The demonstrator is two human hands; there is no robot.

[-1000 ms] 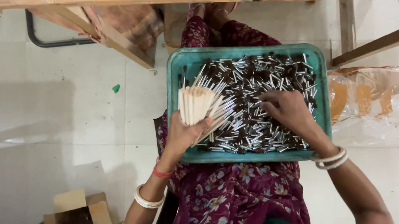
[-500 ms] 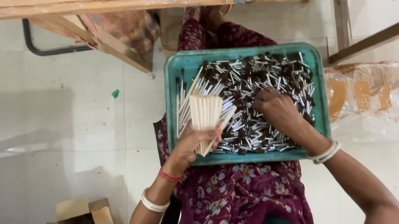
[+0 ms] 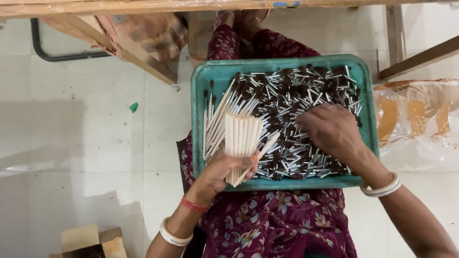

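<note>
Tray [image 3: 200, 127] full of brush tips [image 3: 300, 95]; left hand [image 3: 224, 170] grips sticks [image 3: 240, 136].

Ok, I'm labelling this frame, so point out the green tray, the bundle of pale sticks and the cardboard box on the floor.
green tray [image 3: 194, 101]: head view, bare left rim.
bundle of pale sticks [image 3: 240, 136]: head view, middle of the bundle above the left hand [image 3: 224, 171].
cardboard box [image 3: 114, 257]: head view, right flap.

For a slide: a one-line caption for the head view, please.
Left hand holds a bundle of pale sticks; right hand rests on brush heads in a teal tray.
</note>
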